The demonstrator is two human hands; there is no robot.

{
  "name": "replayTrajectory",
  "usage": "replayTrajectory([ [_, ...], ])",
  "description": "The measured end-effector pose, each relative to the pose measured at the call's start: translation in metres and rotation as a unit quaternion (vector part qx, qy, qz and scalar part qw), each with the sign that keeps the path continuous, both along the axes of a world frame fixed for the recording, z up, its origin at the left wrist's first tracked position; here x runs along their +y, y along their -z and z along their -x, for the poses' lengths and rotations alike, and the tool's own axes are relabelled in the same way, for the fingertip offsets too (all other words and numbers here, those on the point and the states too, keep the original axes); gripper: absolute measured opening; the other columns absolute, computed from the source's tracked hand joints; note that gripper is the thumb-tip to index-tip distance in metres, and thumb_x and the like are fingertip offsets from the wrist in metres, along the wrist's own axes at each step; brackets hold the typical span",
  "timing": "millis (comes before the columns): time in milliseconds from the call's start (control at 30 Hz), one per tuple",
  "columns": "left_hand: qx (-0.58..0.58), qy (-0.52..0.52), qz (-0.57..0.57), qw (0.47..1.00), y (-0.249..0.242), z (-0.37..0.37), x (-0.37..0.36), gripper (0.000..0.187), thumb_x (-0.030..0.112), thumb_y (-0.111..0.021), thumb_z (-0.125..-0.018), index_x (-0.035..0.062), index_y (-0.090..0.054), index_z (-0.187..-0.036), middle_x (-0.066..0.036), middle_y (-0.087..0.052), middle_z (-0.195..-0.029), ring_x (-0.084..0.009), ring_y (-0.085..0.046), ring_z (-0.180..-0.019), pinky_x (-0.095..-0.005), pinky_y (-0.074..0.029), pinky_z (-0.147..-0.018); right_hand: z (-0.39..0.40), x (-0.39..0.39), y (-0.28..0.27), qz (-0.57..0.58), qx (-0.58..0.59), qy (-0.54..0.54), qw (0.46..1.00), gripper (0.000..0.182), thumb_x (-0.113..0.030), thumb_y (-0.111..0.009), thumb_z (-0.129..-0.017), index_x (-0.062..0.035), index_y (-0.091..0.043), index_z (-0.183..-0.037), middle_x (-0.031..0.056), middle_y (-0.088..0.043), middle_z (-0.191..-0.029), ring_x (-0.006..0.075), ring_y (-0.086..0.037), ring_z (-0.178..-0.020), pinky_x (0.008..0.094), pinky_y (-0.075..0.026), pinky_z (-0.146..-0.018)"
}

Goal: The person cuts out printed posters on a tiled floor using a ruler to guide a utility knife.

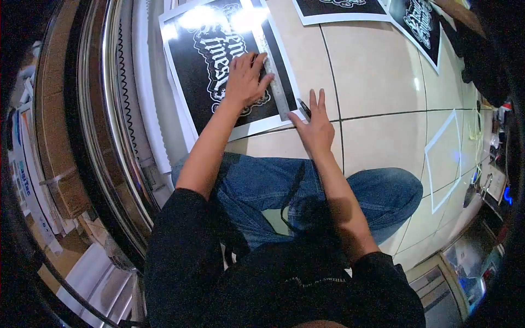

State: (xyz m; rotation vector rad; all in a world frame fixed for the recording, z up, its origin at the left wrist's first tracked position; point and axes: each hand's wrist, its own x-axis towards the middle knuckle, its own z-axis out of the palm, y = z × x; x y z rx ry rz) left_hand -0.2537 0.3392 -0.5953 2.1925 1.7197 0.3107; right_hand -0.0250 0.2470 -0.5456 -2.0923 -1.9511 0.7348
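A black print with white gothic lettering (pixel 188 71) lies on the floor, its white border showing and glare across its top. A clear-looking straight ruler (pixel 280 97) runs along the right part of the print. My left hand (pixel 247 82) rests on the print with fingers spread, fingertips at the ruler's left edge. By the ruler's lower end is my right hand (pixel 318 131), its thumb pointing at that end and two fingers stretched out. A slim black cutter-like tool (pixel 304 108) is tucked in this hand, partly hidden by the fingers.
More black lettered prints (pixel 342 7) lie at the top, another (pixel 418 24) at the upper right. A thin white paper frame (pixel 428 180) sits on the tiles (pixel 377 82) to the right. Along the left stand metal rails (pixel 109 82) and a white roll (pixel 156 109). My jeans-clad legs are folded below.
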Motion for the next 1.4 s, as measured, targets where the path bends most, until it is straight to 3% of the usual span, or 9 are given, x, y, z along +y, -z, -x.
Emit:
replayTrajectory([
  [33,-0.077,-0.003,-0.004,0.997,0.001,0.005,0.005,0.076,0.066,-0.049,-0.090,0.0131,-0.041,-0.144,-0.014,-0.030,-0.157,-0.0344,-0.020,-0.149,-0.0609,-0.010,-0.118,0.000,-0.001,0.002,-0.002,0.001,-0.003,1.000,0.087,-0.055,-0.072,-0.081,-0.0129,-0.039,-0.150,0.0145,-0.027,-0.160,0.0361,-0.066,-0.105,0.0435,-0.058,-0.074],
  [67,0.054,-0.008,-0.075,0.996,0.010,0.007,0.005,0.077,0.065,-0.047,-0.092,0.0127,-0.039,-0.148,-0.014,-0.031,-0.157,-0.0350,-0.022,-0.148,-0.0556,-0.011,-0.120,-0.001,-0.002,0.007,-0.012,-0.007,-0.008,1.000,0.088,-0.055,-0.072,-0.080,-0.0131,-0.039,-0.150,0.0144,-0.027,-0.160,0.0361,-0.066,-0.106,0.0433,-0.058,-0.073],
  [200,0.117,-0.006,-0.070,0.991,0.010,0.007,0.010,0.113,0.089,-0.045,-0.075,0.0157,-0.022,-0.158,-0.014,-0.018,-0.164,-0.0394,-0.013,-0.150,-0.0600,-0.002,-0.119,-0.022,-0.014,0.010,-0.021,0.008,-0.010,1.000,0.089,-0.052,-0.075,-0.078,-0.0135,-0.039,-0.150,0.0144,-0.027,-0.160,0.0365,-0.066,-0.107,0.0427,-0.058,-0.071],
  [300,0.146,0.000,-0.070,0.987,0.010,0.006,0.011,0.117,0.092,-0.045,-0.071,0.0158,-0.023,-0.157,-0.012,-0.019,-0.164,-0.0399,-0.014,-0.150,-0.0650,-0.005,-0.117,-0.036,-0.029,0.005,0.015,-0.017,-0.012,1.000,0.089,-0.050,-0.076,-0.078,-0.0129,-0.039,-0.150,0.0144,-0.025,-0.161,0.0360,-0.065,-0.108,0.0416,-0.058,-0.073],
  [400,0.176,-0.015,0.008,0.984,-0.014,-0.006,0.018,0.112,0.089,-0.045,-0.074,0.0160,-0.024,-0.157,-0.008,-0.021,-0.164,-0.0377,-0.016,-0.150,-0.0698,-0.007,-0.115,-0.033,-0.034,0.010,-0.007,-0.016,-0.003,1.000,0.088,-0.049,-0.076,-0.079,-0.0125,-0.039,-0.150,0.0146,-0.025,-0.161,0.0350,-0.065,-0.109,0.0412,-0.059,-0.072],
  [667,0.149,0.018,-0.075,0.986,0.015,0.001,0.019,0.080,0.071,-0.040,-0.092,0.0230,-0.029,-0.156,-0.002,-0.026,-0.162,-0.0330,-0.019,-0.150,-0.0765,-0.006,-0.110,-0.022,-0.036,0.020,-0.019,0.000,-0.013,1.000,0.075,-0.049,-0.073,-0.083,-0.0167,-0.047,-0.146,0.0104,-0.030,-0.160,0.0324,-0.070,-0.096,0.0387,-0.059,-0.067],
  [900,0.019,0.039,-0.108,0.993,0.028,0.004,0.028,0.086,0.073,-0.041,-0.090,0.0201,-0.027,-0.156,-0.003,-0.025,-0.163,-0.0337,-0.019,-0.150,-0.0734,-0.006,-0.112,-0.021,-0.037,0.023,-0.035,0.012,-0.014,0.999,0.069,-0.046,-0.071,-0.086,-0.0174,-0.048,-0.145,0.0064,-0.035,-0.158,0.0310,-0.071,-0.095,0.0385,-0.058,-0.068],
  [967,0.118,0.028,-0.087,0.989,0.019,0.001,0.026,0.089,0.074,-0.042,-0.089,0.0184,-0.026,-0.157,-0.003,-0.024,-0.163,-0.0342,-0.018,-0.150,-0.0714,-0.007,-0.114,-0.021,-0.038,0.023,-0.038,0.014,-0.011,0.999,0.067,-0.044,-0.071,-0.087,-0.0174,-0.049,-0.144,0.0063,-0.035,-0.158,0.0312,-0.071,-0.095,0.0384,-0.058,-0.069],
  [1400,0.151,0.011,-0.083,0.985,0.017,-0.001,0.030,0.104,0.085,-0.041,-0.080,0.0184,-0.022,-0.158,-0.003,-0.023,-0.164,-0.0356,-0.015,-0.150,-0.0723,-0.005,-0.113,-0.023,-0.031,0.022,-0.025,0.088,0.038,0.995,0.055,-0.034,-0.072,-0.087,-0.0157,-0.058,-0.137,0.0071,-0.047,-0.151,0.0275,-0.067,-0.109,0.0353,-0.057,-0.083],
])
